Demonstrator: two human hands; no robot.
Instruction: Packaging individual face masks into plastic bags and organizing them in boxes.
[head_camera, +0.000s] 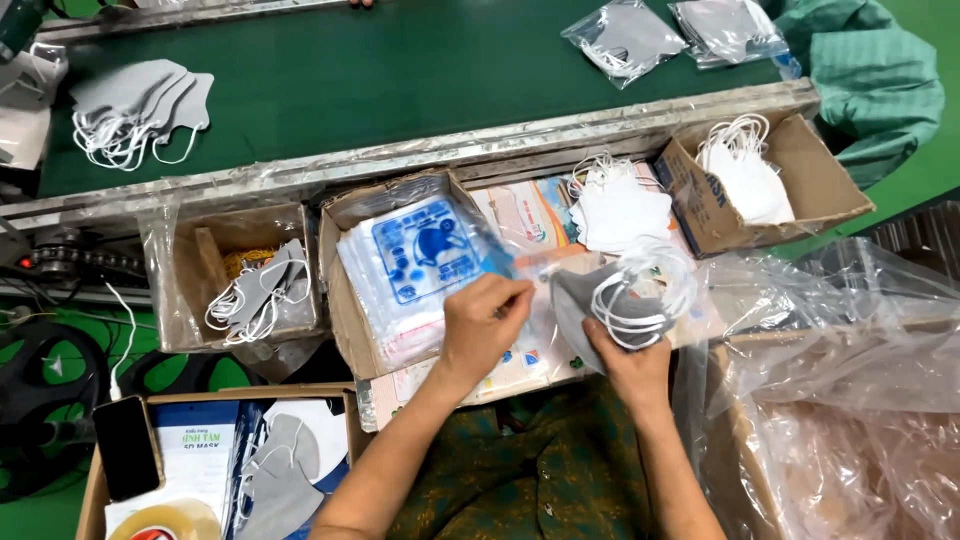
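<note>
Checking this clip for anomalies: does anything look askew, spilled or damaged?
Nothing damaged. The left hand pinches a clear printed plastic bag; the right hand holds a grey fabric face mask. Only the grey masks on the green belt lie loosely fanned.

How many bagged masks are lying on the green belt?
2: one clear bag with a grey mask at the belt's upper right, and a second bagged mask just right of it, partly cut off by the top edge. More may lie outside the picture.

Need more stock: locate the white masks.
Head view, right of centre: one white stack lies above the right hand, another in the cardboard box further right.
</note>
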